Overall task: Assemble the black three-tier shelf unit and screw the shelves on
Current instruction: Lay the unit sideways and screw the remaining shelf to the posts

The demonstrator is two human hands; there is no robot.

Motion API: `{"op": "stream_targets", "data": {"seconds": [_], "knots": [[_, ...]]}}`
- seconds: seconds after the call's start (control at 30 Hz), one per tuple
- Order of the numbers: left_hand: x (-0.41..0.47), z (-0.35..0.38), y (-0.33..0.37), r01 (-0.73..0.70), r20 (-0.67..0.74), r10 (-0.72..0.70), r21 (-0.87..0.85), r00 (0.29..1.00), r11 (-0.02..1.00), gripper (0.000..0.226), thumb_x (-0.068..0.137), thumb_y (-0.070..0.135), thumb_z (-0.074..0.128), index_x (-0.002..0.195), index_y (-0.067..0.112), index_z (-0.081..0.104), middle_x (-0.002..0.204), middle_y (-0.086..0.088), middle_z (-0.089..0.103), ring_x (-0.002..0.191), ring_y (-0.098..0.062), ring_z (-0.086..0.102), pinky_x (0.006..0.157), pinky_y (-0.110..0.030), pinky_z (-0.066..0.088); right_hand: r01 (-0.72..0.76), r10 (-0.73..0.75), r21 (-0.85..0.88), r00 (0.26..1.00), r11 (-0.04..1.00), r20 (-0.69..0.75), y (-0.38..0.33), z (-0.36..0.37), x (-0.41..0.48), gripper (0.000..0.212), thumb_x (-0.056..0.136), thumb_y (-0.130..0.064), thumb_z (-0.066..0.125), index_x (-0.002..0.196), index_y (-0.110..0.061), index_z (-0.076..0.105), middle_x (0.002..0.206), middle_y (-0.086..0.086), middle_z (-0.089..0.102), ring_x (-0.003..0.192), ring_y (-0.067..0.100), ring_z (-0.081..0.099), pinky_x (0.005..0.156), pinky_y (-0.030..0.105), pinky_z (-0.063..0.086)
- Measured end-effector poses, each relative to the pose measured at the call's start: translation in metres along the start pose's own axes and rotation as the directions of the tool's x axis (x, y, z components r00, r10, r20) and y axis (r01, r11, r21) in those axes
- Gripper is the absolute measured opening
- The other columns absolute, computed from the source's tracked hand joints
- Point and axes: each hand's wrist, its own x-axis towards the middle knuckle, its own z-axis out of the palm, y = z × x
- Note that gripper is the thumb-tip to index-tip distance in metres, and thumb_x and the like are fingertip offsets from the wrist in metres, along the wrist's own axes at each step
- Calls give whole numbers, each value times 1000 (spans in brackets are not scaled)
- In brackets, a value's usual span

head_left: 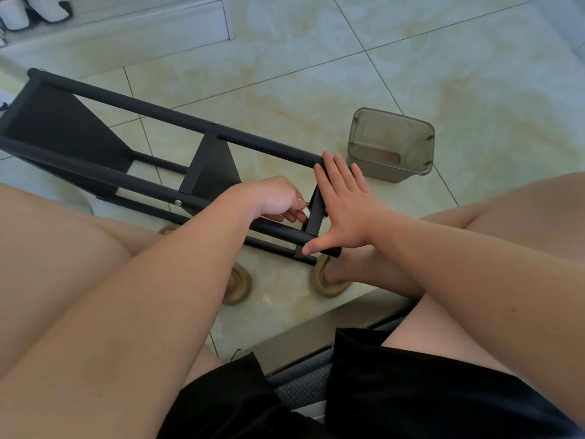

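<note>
The black shelf unit [104, 147] lies on its side on the tiled floor, poles running from far left toward me. Two triangular shelves sit between the poles, one at the far end and one [215, 167] in the middle. A third shelf [316, 213] stands on edge at the near end of the poles. My right hand [343, 201] presses flat against it with straight, spread fingers, the thumb on a pole end. My left hand [278, 199] reaches between the poles and pinches a small silvery tool [305, 211] beside that shelf.
A translucent grey plastic box [391, 144] lies tipped on the floor to the right of the shelf unit. My bare legs frame the view, with feet in beige slippers [326, 282] under the near pole ends. White shoes [34, 9] sit at the far left.
</note>
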Motion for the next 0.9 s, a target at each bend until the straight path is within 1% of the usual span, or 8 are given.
{"op": "stream_targets", "data": {"seconds": [0.3, 0.37, 0.5, 0.6, 0.67, 0.73, 0.83, 0.9], "knots": [[-3, -3, 2, 10, 12, -11, 67, 1000, 998, 20, 102, 16, 49, 88, 20, 63, 70, 14, 74, 83, -6, 66, 80, -28, 50, 0, 0, -2, 1000, 1000, 0, 1, 0, 1, 156, 50, -104, 38, 157, -6, -19, 162, 15, -32, 149, 30, -31, 116, 42, -22], [-5, -4, 2, 7, 15, -9, 91, 1000, 996, 19, 102, 15, 49, 90, 20, 64, 74, 13, 74, 83, -6, 67, 79, -27, 50, -1, 1, -5, 1000, 1000, -2, 2, 0, 2, 156, 50, -104, 38, 157, -6, -19, 162, 15, -32, 150, 30, -30, 116, 42, -22], [-7, -4, 2, -18, 34, 12, 179, 999, 984, 21, 102, 12, 49, 90, 19, 65, 85, 7, 74, 87, -9, 67, 85, -29, 50, 0, 0, -12, 1000, 1000, -8, 2, 1, 3, 156, 51, -104, 39, 157, -6, -19, 162, 16, -31, 150, 31, -30, 116, 42, -22], [-9, -5, 3, -50, 66, 33, 281, 997, 958, 24, 101, 12, 49, 88, 16, 69, 97, 2, 75, 92, -15, 65, 80, -25, 47, 1, -1, -10, 1000, 1000, -7, 2, 2, 3, 156, 50, -105, 37, 157, -6, -19, 162, 15, -31, 150, 30, -30, 116, 42, -22], [-10, -6, 3, -61, 81, 35, 351, 996, 935, 22, 101, 14, 51, 96, 12, 72, 106, -3, 74, 100, -20, 66, 84, -26, 46, 2, -2, -5, 1000, 1000, -8, 3, 3, 3, 156, 49, -105, 36, 157, -6, -19, 162, 15, -31, 150, 30, -30, 116, 42, -23], [-10, -6, 3, -64, 84, 31, 424, 996, 903, 22, 100, 17, 52, 102, 10, 73, 108, -4, 73, 105, -25, 64, 94, -34, 46, 1, -1, -4, 1000, 1000, -9, 3, 3, 4, 156, 49, -105, 36, 157, -6, -19, 162, 15, -31, 150, 30, -30, 116, 42, -23], [-12, -7, 5, -60, 80, 22, 515, 997, 855, 18, 99, 19, 53, 104, 16, 70, 104, 0, 65, 99, -24, 57, 88, -34, 43, 3, -3, -3, 1000, 1000, -9, 4, 3, 4, 157, 48, -105, 35, 157, -6, -19, 163, 15, -31, 150, 30, -30, 116, 42, -22], [-12, -7, 6, -56, 88, 9, 551, 996, 833, 22, 99, 21, 53, 115, 17, 68, 108, 3, 61, 101, -21, 54, 87, -31, 39, 4, -4, -1, 1000, 1000, -9, 4, 3, 4, 157, 47, -106, 34, 157, -6, -18, 163, 15, -30, 150, 30, -30, 115, 41, -23]]}}
